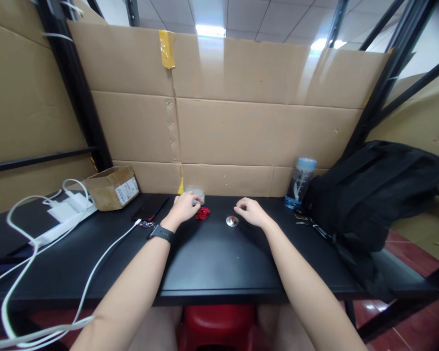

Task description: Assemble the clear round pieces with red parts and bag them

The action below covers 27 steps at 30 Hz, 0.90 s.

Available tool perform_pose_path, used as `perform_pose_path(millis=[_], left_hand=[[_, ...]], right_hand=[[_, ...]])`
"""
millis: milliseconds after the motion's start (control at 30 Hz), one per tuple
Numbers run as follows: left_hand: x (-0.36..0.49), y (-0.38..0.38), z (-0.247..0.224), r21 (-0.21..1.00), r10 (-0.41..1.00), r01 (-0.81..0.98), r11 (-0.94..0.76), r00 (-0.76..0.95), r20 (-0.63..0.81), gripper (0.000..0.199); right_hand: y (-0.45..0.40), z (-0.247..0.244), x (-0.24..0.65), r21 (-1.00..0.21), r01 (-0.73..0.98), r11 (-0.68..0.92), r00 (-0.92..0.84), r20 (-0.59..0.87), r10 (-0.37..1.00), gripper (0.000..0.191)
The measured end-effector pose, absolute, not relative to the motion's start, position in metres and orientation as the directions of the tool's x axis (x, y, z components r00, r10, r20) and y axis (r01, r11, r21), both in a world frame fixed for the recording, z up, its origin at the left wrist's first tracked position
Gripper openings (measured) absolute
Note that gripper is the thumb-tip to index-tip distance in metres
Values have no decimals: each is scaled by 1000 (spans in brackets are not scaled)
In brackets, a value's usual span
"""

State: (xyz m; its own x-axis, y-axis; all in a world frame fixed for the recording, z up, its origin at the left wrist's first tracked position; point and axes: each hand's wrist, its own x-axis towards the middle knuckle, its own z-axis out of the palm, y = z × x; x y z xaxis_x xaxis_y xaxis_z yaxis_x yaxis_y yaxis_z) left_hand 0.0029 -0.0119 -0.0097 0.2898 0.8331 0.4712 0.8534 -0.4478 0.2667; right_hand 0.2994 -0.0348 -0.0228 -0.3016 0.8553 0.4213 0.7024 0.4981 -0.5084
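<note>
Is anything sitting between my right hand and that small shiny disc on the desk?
Nothing visible: the right hand is just beside the disc on the desk. The red bundle lies on the disc's other side, near the left hand.

Left of frame: a cardboard box [106, 195] with a white label [127, 190] is noted on the table [219, 265]; white adapters [60, 210] are seen beside it, looped cables [5, 306] at far left. Right: a blue-capped bottle [298, 187] is observed just beside a black backpack [373, 195]. Upper half: cardboard panels [227, 126] are recorded, yellow tape [167, 48] fixed left of centre. Bottom centre: a red stool [217, 324] is partly seen.
</note>
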Motion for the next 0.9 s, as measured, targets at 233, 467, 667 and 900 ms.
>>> perform_pose_path(millis=[233, 467, 667, 900], left_hand=[[-6, -5, -22, 270, 815, 792, -547, 430, 388, 25], [1, -2, -26, 247, 786, 778, -577, 448, 426, 14], [0, 0, -28, 246, 764, 761, -600, 455, 456, 8], [1, -5, -20, 321, 755, 738, -594, 372, 541, 10]], right_hand=[[-25, -31, 330, -402, 887, 229, -87, 341, 936, 22], [-14, -46, 353, -475, 865, 164, -63, 222, 973, 24], [-6, -55, 352, -494, 847, 196, -73, 257, 964, 35], [-6, -57, 352, -532, 824, 194, -40, 286, 957, 39]])
